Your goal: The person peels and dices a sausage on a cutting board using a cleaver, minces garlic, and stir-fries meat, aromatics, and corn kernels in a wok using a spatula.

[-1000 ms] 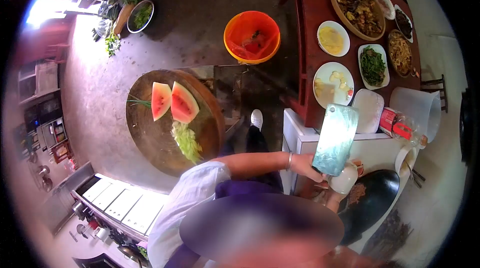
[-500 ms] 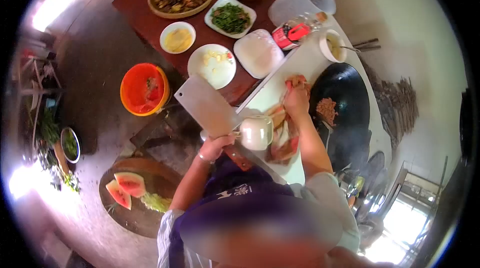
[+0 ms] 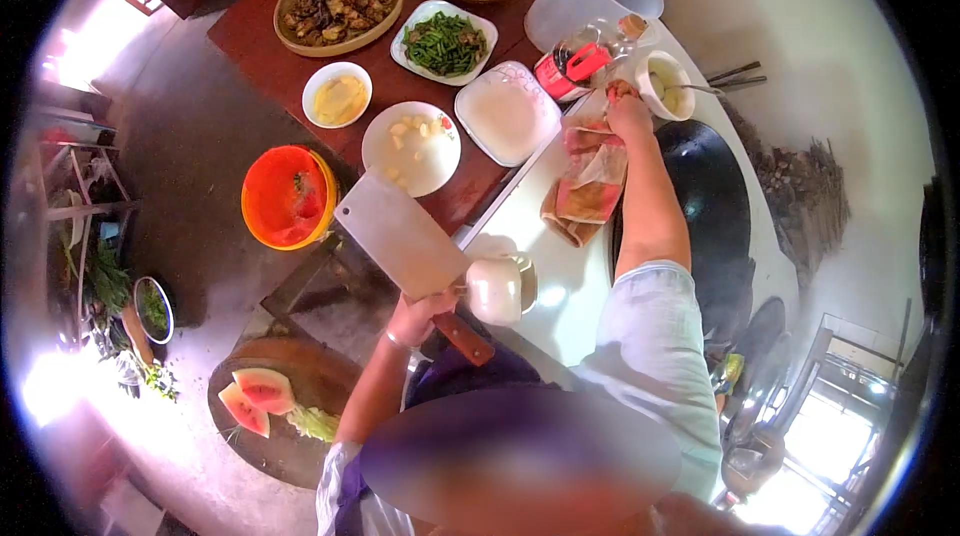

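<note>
My left hand [image 3: 424,318] is closed round a wide cleaver [image 3: 405,236], its wooden handle pointing down to the right. Against that hand is a white mug [image 3: 495,291], which seems to hang from it too. Over the white counter reaches my right hand [image 3: 628,114], its fingers closed on a crumpled reddish cloth [image 3: 592,186] that trails down the counter. Close by that hand stand a white bowl [image 3: 665,86] with a spoon and a red-labelled bottle [image 3: 575,66]. The black wok [image 3: 705,206] is partly hidden behind my right forearm.
A red table [image 3: 260,21] holds several dishes of food and a white plate [image 3: 410,148]. An orange bucket [image 3: 290,196] stands on the floor. Watermelon pieces [image 3: 262,391] lie on a round wooden block [image 3: 290,456]. A translucent tub [image 3: 570,1] is at the back.
The view has swung toward the counter. My right hand, earlier near the mug, has gone to the cloth and pulled it up and back along the counter, away from me. The cleaver remains in my left hand.
</note>
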A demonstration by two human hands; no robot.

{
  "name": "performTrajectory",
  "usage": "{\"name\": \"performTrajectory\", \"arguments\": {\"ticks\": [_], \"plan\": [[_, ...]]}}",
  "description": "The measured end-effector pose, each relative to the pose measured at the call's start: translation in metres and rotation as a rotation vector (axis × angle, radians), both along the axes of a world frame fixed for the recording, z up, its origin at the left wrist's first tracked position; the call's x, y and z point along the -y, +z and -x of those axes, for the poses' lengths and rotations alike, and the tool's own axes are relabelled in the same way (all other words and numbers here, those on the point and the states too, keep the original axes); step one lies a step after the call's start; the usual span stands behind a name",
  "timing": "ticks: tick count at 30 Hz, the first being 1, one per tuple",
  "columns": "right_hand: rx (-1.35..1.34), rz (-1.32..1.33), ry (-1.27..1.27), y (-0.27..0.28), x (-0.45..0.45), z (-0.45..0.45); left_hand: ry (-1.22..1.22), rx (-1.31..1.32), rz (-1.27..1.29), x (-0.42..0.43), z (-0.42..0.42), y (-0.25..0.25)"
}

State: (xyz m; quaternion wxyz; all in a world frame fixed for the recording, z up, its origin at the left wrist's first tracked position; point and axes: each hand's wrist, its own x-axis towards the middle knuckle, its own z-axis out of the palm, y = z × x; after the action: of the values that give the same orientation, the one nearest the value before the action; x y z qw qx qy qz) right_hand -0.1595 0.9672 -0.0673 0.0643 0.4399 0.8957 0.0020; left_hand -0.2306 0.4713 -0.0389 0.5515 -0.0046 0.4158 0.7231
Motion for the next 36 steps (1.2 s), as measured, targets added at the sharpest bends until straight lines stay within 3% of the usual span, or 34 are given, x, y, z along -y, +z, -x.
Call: {"name": "performTrajectory", "arguments": {"ticks": [1, 4, 5, 7, 9, 11, 12, 13, 14, 15, 17, 18, 19, 20, 21, 22, 24, 28, 32, 36], "plan": [[-0.075, -0.025, 0.017, 0.013, 0.015, 0.002, -0.004, -0.025, -0.031, 0.002, 0.001, -0.003], [0.073, 0.07, 0.18, 0.049, 0.059, 0.008, -0.001, -0.08, -0.087, 0.004, 0.002, -0.019], [-0.082, -0.12, 0.386, 0.02, 0.055, -0.005, 0.012, -0.082, -0.071, 0.005, 0.002, -0.025], [-0.272, -0.053, 0.381, 0.052, 0.105, -0.002, 0.042, -0.001, -0.084, 0.004, 0.001, -0.014], [-0.272, 0.086, 0.289, 0.05, 0.14, -0.008, 0.094, -0.006, -0.077, 0.006, 0.0, -0.011], [-0.174, 0.271, 0.234, 0.062, 0.177, -0.012, 0.134, -0.037, -0.069, 0.013, -0.002, -0.006], [-0.003, 0.349, 0.221, 0.061, 0.19, -0.013, 0.143, -0.063, -0.06, 0.02, -0.001, -0.004], [-0.027, 0.289, 0.35, 0.056, 0.207, -0.021, 0.153, -0.09, -0.053, 0.026, 0.001, -0.002], [-0.094, 0.33, 0.325, 0.051, 0.224, -0.026, 0.16, -0.12, -0.048, 0.03, 0.002, 0.001], [0.023, 0.211, 0.471, 0.069, 0.263, -0.037, 0.211, -0.165, -0.082, 0.035, -0.001, 0.017], [-0.008, 0.379, 0.393, 0.065, 0.296, -0.05, 0.14, -0.308, -0.162, 0.05, 0.011, -0.014], [-0.024, 0.393, 0.412, 0.065, 0.31, -0.062, 0.123, -0.24, -0.146, 0.051, 0.011, -0.014], [-0.043, 0.408, 0.431, 0.064, 0.324, -0.073, 0.167, -0.035, -0.265, 0.045, 0.004, 0.021], [-0.064, 0.423, 0.446, 0.062, 0.337, -0.084, 0.214, -0.07, -0.09, 0.041, 0.003, 0.019], [-0.001, 0.362, 0.454, 0.056, 0.35, -0.095, 0.129, -0.108, -0.19, 0.04, 0.008, 0.01], [-0.066, 0.381, 0.396, 0.053, 0.358, -0.109, 0.037, -0.14, -0.291, 0.034, 0.009, 0.011], [-0.19, 0.422, 0.272, 0.048, 0.373, -0.14, 0.067, -0.138, -0.24, 0.016, 0.0, 0.001], [-0.164, 0.33, -0.141, 0.06, 0.349, -0.186, 0.045, -0.146, -0.337, -0.023, -0.027, -0.006], [-0.275, 0.223, -0.29, 0.053, 0.347, -0.237, -0.05, 0.014, -0.401, -0.053, -0.046, -0.026], [-0.355, 0.239, -0.352, 0.053, 0.367, -0.291, -0.043, 0.049, -0.295, -0.065, -0.063, -0.037]]}}
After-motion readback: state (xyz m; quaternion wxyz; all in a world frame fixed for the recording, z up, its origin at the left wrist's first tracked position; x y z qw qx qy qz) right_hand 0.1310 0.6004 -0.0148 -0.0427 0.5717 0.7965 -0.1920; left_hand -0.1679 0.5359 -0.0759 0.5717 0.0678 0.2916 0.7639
